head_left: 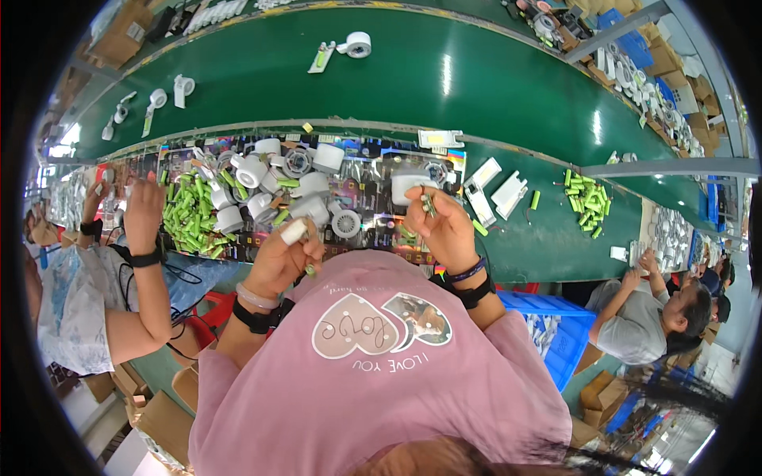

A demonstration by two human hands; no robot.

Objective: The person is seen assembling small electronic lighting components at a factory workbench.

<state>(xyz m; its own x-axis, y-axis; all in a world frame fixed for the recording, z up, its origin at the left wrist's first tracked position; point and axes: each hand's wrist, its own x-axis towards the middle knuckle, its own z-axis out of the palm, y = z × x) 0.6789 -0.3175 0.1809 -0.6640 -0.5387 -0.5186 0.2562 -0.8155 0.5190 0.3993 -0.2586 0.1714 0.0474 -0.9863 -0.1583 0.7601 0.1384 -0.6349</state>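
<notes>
Above the bench's near edge, my left hand (287, 258) has its fingers curled, with white tape round one finger. A small light-green end, which looks like a green battery (309, 270), shows beneath its fingertips; the rest is hidden. My right hand (444, 230) pinches a small circuit board (429, 205) between thumb and fingers. Just behind that hand lies a white fan head (405, 189). Between the hands, a round white fan grille (346, 224) rests on the dark printed mat (373, 170). Several white fan housings (312, 210) are heaped beyond my left hand.
A heap of green batteries (190, 218) lies at left, another pile (587, 202) at right. White handle shells (508, 194) sit right of my right hand. Beyond runs a green conveyor (262, 71) carrying fan parts. Co-workers sit both sides; a blue crate (567, 333) stands at right.
</notes>
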